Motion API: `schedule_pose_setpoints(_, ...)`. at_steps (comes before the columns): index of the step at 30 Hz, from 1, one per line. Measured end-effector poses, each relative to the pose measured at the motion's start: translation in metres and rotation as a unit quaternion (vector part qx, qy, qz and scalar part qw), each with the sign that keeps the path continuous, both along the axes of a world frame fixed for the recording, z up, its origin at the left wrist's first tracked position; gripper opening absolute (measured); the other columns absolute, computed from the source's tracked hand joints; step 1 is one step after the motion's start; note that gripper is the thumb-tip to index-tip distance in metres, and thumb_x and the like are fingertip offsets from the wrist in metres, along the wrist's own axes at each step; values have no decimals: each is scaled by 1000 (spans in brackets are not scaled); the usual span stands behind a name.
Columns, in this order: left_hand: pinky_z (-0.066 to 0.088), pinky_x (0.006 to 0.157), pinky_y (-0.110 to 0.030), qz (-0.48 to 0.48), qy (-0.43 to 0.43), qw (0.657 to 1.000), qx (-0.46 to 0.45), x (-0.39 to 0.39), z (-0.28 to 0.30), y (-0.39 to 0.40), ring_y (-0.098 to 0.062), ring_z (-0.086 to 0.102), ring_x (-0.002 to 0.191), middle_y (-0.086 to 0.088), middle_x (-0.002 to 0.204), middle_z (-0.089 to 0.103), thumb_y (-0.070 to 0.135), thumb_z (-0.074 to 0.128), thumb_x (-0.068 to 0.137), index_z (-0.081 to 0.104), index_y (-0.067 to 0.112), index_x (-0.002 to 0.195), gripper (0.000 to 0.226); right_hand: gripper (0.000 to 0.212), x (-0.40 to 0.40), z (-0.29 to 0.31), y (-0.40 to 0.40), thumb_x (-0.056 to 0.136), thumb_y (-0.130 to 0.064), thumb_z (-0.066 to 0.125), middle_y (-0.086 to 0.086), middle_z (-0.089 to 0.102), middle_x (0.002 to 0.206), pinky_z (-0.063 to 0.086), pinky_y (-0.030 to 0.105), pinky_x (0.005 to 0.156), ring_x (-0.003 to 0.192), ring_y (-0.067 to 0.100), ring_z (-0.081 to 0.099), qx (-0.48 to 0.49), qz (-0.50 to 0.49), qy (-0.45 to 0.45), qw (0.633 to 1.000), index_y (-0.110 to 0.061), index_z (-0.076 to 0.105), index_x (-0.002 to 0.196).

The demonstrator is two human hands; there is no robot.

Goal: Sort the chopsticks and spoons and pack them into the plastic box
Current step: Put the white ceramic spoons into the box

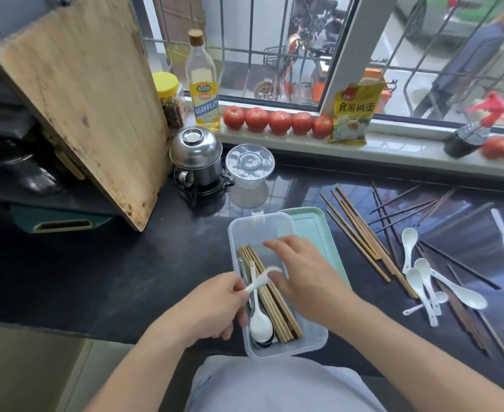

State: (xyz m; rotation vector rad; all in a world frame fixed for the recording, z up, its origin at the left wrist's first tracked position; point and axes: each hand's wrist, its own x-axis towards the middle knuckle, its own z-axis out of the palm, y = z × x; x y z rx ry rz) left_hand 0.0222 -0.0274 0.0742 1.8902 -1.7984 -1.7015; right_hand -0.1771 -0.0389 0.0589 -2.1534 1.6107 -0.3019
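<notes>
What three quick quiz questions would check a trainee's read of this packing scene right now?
1. True or false: the plastic box already holds light wooden chopsticks.
2. Which hand pinches the handle of a white spoon over the box: A) left hand, B) right hand?
3. Fill in: loose white spoons still lie on the counter to the box's ____.

Key: 1 true; 2 A; 3 right.
</notes>
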Motion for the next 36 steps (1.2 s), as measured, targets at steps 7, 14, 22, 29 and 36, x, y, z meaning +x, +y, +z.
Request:
schedule_pose_setpoints(7, 61, 58, -38, 175, 159, 971, 28, -43, -9, 7, -29, 72, 63, -15, 93, 74, 22, 40, 107, 47, 16, 108, 10, 27, 27, -9, 17, 101, -30, 54, 12, 65, 79, 54, 41, 60, 64, 21, 55, 337, -301, -398, 799, -13, 70, 88)
schedule_pose_setpoints(14, 60, 80, -37, 69, 101, 990, -74, -28, -30, 8, -6, 72, 74, 10, 89, 76, 32, 56, 101, 66, 32, 98, 10, 31, 19, -24, -6, 107, -25, 44, 6, 59, 74, 47, 30, 54, 59, 17, 56, 325, -375, -393, 774, -4, 67, 100)
schedule_pose_setpoints(22, 58, 71, -33, 234, 38, 969, -71, 31, -36, 16, -16, 71, 77, 6, 91, 75, 21, 50, 106, 67, 28, 102, 19, 14, 25, -5, -49, 95, -8, 58, 6, 63, 89, 49, 33, 68, 81, 26, 62, 231, 226, 325, 889, -8, 65, 107)
schedule_pose_setpoints(29, 57, 76, -30, 199, 41, 977, -58, 29, -35, 35, -8, 70, 73, 10, 89, 75, 25, 50, 104, 67, 32, 101, 18, 20, 51, -55, -39, 100, -27, 57, 2, 70, 117, 43, 44, 100, 113, 26, 59, -14, 528, 482, 699, -19, 70, 114)
schedule_pose_setpoints(36, 57, 76, -30, 205, 40, 977, -54, 28, -38, 45, -5, 69, 69, 12, 88, 75, 26, 50, 103, 66, 32, 100, 17, 24, 22, -83, -54, 99, -24, 51, -5, 66, 119, 20, 49, 119, 125, 26, 48, -143, 606, 315, 716, -28, 69, 113)
